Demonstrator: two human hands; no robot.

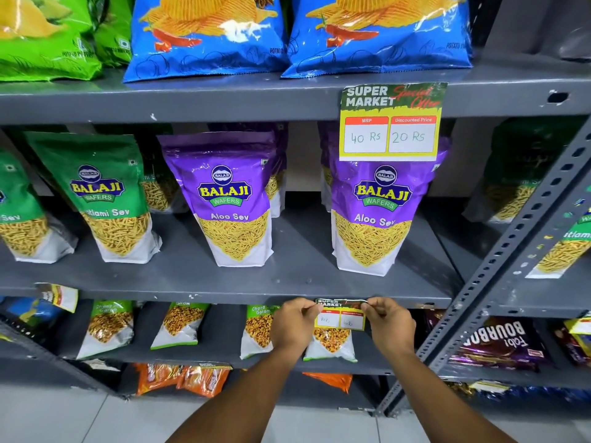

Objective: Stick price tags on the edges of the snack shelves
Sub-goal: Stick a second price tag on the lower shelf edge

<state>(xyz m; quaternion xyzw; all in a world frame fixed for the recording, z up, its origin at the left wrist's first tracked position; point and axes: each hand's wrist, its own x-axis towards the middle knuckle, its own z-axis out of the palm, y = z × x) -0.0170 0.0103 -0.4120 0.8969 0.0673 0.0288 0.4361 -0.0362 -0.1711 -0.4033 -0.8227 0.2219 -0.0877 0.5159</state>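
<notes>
A small price tag (341, 316) with a green "Super Market" header and two white price boxes hangs against the front edge of the middle grey shelf (224, 297). My left hand (292, 324) pinches its upper left corner. My right hand (388, 324) pinches its upper right corner. The tag's top strip lies on the shelf edge, and its lower half hangs in front of a snack pouch below. A larger tag of the same kind (391, 121), reading 40 Rs and 20 Rs, is stuck on the upper shelf edge (192, 102).
Purple Aloo Sev pouches (232, 203) and green sev pouches (108, 199) stand on the middle shelf. Blue chip bags (208, 36) sit above. Another tag (59, 297) hangs at the left. A slotted grey upright (511, 251) separates a second rack at right holding a biscuit pack (499, 343).
</notes>
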